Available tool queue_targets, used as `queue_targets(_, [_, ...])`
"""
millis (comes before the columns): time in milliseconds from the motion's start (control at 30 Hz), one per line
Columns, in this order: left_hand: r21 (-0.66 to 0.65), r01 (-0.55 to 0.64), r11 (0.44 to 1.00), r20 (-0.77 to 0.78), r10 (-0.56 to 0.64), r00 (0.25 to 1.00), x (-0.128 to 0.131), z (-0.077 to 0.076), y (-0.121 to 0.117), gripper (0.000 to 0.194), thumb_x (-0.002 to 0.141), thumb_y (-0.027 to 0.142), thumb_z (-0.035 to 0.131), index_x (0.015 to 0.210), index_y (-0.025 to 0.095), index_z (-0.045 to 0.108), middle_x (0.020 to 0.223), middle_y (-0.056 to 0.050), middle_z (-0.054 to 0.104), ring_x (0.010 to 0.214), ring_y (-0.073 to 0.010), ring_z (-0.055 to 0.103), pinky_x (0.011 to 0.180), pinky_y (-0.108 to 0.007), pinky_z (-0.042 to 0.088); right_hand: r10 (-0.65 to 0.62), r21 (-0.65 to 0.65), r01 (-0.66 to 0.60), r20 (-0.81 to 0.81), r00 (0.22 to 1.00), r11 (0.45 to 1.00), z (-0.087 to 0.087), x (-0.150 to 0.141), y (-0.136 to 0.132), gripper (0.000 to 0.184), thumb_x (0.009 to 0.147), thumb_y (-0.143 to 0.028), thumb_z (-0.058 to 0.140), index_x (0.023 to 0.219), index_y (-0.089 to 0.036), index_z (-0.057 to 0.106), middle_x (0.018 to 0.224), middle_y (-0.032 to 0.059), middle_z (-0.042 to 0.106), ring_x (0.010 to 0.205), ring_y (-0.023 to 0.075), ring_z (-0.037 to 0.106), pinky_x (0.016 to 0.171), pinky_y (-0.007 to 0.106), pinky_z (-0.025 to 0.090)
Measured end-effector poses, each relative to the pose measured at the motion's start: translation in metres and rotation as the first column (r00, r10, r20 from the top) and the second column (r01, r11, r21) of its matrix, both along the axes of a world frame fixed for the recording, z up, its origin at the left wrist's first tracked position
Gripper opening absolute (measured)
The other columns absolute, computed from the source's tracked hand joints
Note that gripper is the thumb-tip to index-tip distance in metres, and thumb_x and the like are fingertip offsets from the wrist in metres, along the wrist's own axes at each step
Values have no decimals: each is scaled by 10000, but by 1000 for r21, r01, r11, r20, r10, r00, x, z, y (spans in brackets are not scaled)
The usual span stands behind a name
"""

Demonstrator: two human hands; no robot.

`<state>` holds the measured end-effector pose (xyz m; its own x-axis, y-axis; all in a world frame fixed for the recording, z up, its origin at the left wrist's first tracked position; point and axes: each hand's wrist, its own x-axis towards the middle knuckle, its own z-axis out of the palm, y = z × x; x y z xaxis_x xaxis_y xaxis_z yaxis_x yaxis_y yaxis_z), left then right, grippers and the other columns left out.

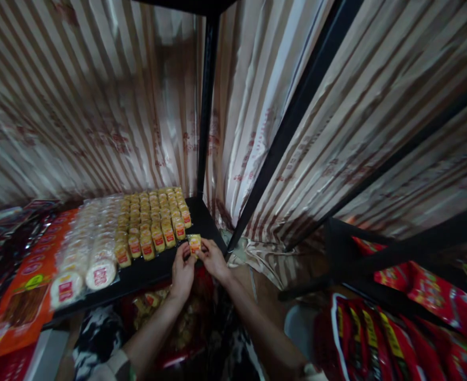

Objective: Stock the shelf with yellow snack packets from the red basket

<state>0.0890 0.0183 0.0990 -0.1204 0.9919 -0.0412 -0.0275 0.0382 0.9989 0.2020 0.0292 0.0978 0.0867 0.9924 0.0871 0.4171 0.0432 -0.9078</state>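
Both hands meet at the front edge of a black shelf [146,272]. My left hand [182,272] and my right hand [213,259] pinch one small yellow snack packet [194,243] between their fingertips, just right of the rows. On the shelf lie several rows of the same yellow packets with red labels [154,219]. To their left stand rows of round white wrapped cakes with red labels [88,248].
An orange flat package [23,296] lies left of the shelf. Black shelf posts [206,100] rise behind and to the right. Striped beige curtain [98,95] hangs behind. Red snack bags [380,338] fill the lower right. A red bag of packets [165,317] sits below my hands.
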Motion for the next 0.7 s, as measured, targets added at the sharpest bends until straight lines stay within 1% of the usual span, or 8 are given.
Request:
queue_targets(100, [29,18,999,-43,-17,999,6,-9,14,300,786,212,526,1084,181,546,1110,-85,631,1022,-176,596,915,-336,464,-52,-17,52,-13,999,998,-10,2,22,435,705,-139,572,1137,-190,556,931,31,607,837,145,595,728,274,518])
queue_targets(167, [34,9,999,-85,-6,996,8,-14,23,299,795,227,519,1090,187,550,1118,-80,630,1043,-182,588,926,-341,456,-91,-19,90,-42,995,996,-16,3,36,466,697,-138,586,1155,-202,532,900,8,623,818,134,596,751,280,515])
queue_targets(267, [25,-29,999,-152,33,988,10,-18,33,304,790,212,509,1088,195,563,1126,-75,627,1073,-196,571,943,-355,444,-122,-7,122,-54,991,992,-23,4,55,415,702,-147,583,1113,-202,553,891,6,639,798,130,603,748,281,518])
queue_targets(333, [9,-58,998,-185,59,981,11,-18,39,314,784,196,499,1090,192,567,1133,-79,622,1077,-199,565,948,-366,440,-150,9,151,-51,987,989,-25,4,66,385,713,-152,569,1096,-194,561,914,17,645,805,132,608,745,279,519])
queue_targets(433, [-18,-68,997,-202,63,977,11,-16,44,336,789,183,467,1113,171,556,1168,-94,598,1076,-191,557,955,-368,434,-193,28,195,-51,980,980,-28,2,82,383,718,-150,564,1100,-176,557,943,36,641,815,136,611,745,279,523])
queue_targets(567, [-46,-67,997,-224,55,973,10,-11,47,345,797,192,449,1126,170,553,1190,-83,586,1081,-174,546,996,-355,396,-174,39,174,-20,985,984,-28,-4,98,372,723,-144,562,1092,-188,568,958,36,626,821,139,606,726,270,528])
queue_targets(700, [-77,-58,995,-240,38,970,8,-12,48,353,797,191,440,1132,177,550,1199,-75,585,1095,-168,538,1007,-339,382,-147,33,146,28,989,989,-26,-11,104,380,730,-134,554,1103,-197,573,978,40,608,848,142,599,729,265,532])
